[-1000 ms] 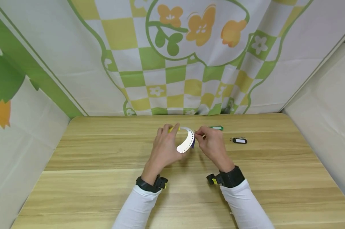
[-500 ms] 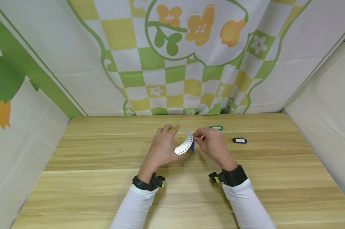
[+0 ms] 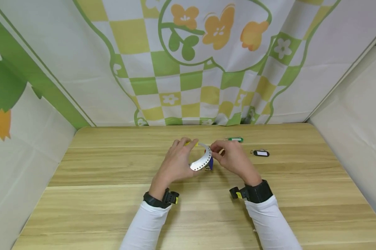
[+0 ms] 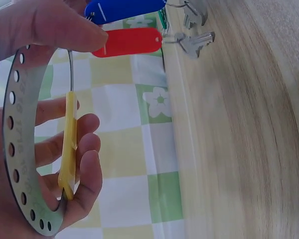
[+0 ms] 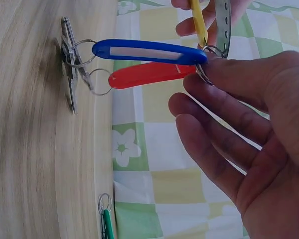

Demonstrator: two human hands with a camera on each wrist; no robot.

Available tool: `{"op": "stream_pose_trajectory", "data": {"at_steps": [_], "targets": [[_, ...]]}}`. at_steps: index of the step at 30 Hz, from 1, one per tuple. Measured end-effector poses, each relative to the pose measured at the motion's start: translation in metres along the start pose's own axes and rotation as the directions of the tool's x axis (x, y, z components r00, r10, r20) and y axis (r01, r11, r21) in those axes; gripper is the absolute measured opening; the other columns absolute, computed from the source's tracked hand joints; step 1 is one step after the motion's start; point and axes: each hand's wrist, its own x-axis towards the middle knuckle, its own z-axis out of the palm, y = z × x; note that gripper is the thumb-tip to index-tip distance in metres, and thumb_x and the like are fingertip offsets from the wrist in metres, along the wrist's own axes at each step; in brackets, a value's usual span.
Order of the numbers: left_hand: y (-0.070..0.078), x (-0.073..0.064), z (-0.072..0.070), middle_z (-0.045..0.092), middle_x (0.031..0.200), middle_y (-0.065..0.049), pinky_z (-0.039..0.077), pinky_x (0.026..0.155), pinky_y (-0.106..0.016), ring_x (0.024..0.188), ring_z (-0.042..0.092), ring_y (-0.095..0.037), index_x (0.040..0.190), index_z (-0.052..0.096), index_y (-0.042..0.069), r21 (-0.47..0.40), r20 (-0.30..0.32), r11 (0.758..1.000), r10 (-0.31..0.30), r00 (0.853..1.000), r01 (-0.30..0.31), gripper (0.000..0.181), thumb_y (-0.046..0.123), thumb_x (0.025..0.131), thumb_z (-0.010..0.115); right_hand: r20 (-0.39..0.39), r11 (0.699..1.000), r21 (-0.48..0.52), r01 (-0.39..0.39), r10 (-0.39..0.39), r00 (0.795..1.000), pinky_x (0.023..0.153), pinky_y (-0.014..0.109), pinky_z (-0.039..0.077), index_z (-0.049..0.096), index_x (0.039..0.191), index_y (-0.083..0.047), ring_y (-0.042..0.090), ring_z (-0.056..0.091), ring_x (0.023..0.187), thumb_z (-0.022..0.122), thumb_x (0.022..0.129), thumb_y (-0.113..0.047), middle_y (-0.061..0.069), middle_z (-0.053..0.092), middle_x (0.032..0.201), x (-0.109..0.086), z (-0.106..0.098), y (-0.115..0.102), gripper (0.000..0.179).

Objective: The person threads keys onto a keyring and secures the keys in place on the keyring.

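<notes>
My left hand (image 3: 175, 165) holds a curved metal key ring (image 3: 202, 164) with numbered holes along its band. In the left wrist view its fingers curl round the yellow grip (image 4: 69, 144), and the thumb overlaps a red key tag (image 4: 129, 42). My right hand (image 3: 233, 159) is at the ring's right side. Its thumb and index finger pinch a small split ring (image 5: 203, 75) at the end of a blue key tag (image 5: 149, 51), other fingers loosely bent. Both tags hang off the band, with silver keys (image 5: 70, 64) dangling from their lower ends.
A green key tag (image 3: 236, 139) lies on the wooden table (image 3: 113, 194) just beyond my right hand. Farther right lies a black key tag (image 3: 261, 153) with a white label. A checked curtain (image 3: 175, 111) hangs behind the back edge.
The metal band has shifted slightly toward me, and more of the hanging tags shows beneath it. My right forearm has moved a little to the right; its fingers stay at the band.
</notes>
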Motion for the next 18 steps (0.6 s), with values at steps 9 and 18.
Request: {"op": "stream_pose_trajectory", "data": {"at_steps": [9,18], "targets": [[0.005,0.002,0.002,0.052,0.138,-0.019,0.047,0.096,-0.051,0.121,0.049,-0.039,0.148,0.050,0.005,-0.063,-0.055,0.994,-0.089,0.995,0.086,0.103,0.028,0.060,0.097,-0.169,0.995,0.009,-0.096,0.096,0.981,0.062,0.030,0.057,0.075,0.090,-0.006,0.014,0.069,0.070,0.079,0.087,-0.006,0.003,0.073,0.078,0.001,0.004,-0.004,0.005],[0.004,0.002,0.004,0.054,0.135,-0.017,0.044,0.102,-0.050,0.121,0.050,-0.038,0.148,0.050,0.003,-0.185,-0.065,0.978,-0.114,0.991,0.100,0.100,0.021,0.061,0.096,-0.245,0.983,0.106,-0.148,0.170,0.955,0.065,0.037,0.058,0.077,0.091,-0.003,0.019,0.069,0.070,0.080,0.087,-0.007,0.006,0.073,0.079,0.001,0.002,-0.013,0.006]]}}
